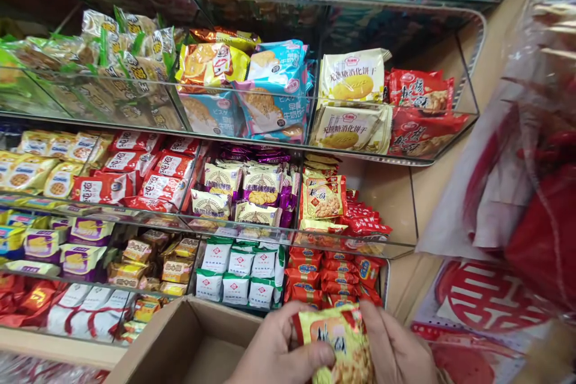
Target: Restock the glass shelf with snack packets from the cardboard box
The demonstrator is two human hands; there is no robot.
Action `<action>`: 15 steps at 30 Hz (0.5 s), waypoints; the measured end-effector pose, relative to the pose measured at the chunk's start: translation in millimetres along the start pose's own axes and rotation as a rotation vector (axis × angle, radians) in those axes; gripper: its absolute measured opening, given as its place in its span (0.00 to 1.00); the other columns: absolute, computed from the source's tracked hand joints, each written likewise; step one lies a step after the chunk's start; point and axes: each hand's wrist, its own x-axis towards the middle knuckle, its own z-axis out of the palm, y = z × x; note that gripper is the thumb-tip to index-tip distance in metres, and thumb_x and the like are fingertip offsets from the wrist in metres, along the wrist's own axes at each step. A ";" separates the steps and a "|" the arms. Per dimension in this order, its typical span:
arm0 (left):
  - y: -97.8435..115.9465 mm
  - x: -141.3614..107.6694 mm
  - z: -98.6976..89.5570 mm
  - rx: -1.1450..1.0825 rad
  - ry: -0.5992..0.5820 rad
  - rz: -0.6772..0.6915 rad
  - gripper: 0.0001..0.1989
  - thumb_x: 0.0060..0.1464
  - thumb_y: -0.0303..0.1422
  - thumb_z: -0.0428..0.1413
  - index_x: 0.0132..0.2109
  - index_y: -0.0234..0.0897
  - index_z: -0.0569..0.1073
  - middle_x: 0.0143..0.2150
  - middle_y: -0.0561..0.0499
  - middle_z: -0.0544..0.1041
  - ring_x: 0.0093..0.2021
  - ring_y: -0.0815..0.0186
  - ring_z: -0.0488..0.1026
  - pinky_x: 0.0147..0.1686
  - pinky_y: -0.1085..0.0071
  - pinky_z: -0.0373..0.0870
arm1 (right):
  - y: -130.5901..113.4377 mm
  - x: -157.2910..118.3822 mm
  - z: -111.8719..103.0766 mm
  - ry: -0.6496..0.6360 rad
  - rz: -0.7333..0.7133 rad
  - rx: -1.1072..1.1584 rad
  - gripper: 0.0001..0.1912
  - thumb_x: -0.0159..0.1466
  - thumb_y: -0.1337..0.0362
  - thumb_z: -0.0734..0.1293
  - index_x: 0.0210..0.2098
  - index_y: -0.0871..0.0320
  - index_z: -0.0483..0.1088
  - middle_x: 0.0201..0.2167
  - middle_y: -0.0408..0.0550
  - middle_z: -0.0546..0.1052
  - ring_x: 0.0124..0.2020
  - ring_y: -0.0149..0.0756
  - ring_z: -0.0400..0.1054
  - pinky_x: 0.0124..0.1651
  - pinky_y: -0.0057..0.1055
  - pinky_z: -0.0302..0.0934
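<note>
Between my hands, at the bottom of the view, is a yellow and red cookie packet [344,351] with dark lettering and a picture of cookies. My left hand [283,348] grips its left side, thumb across the front. Against the packet's right edge my right hand [400,348] is closed, fingers partly hidden behind it. Left of my hands, an open cardboard box [155,342] stands below the shelves; only part of its inside shows. Similar yellow cookie packets [323,198] lie in a shelf compartment above, beside small red packets [366,222].
Tiered shelves with clear front panels [252,111] hold several kinds of wrapped snacks. Red packets [337,273] and white-green packets [240,261] sit just beyond my hands. At the right hang plastic-wrapped red goods [544,234] and a red patterned package [492,297].
</note>
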 end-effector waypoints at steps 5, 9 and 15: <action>13.2 14.1 15.3 -0.083 0.041 0.098 0.17 0.44 0.39 0.63 0.40 0.35 0.72 0.33 0.50 0.79 0.34 0.63 0.75 0.40 0.65 0.70 | -5.7 21.0 1.4 -0.078 0.163 0.172 0.24 0.59 0.44 0.57 0.24 0.58 0.67 0.18 0.44 0.68 0.24 0.35 0.63 0.27 0.28 0.59; 14.5 18.2 10.4 -0.077 0.064 0.078 0.17 0.43 0.39 0.64 0.39 0.36 0.72 0.34 0.50 0.80 0.36 0.61 0.76 0.40 0.65 0.71 | 3.1 21.4 5.9 -0.138 0.204 0.288 0.25 0.62 0.47 0.55 0.36 0.62 0.69 0.28 0.51 0.75 0.30 0.40 0.69 0.30 0.31 0.64; 17.1 15.4 -1.3 -0.069 0.096 0.027 0.17 0.43 0.38 0.64 0.40 0.36 0.72 0.34 0.49 0.80 0.33 0.61 0.77 0.35 0.67 0.72 | 29.1 -0.1 2.0 -0.123 -0.509 0.095 0.30 0.59 0.54 0.64 0.60 0.46 0.52 0.62 0.53 0.55 0.54 0.45 0.62 0.48 0.38 0.64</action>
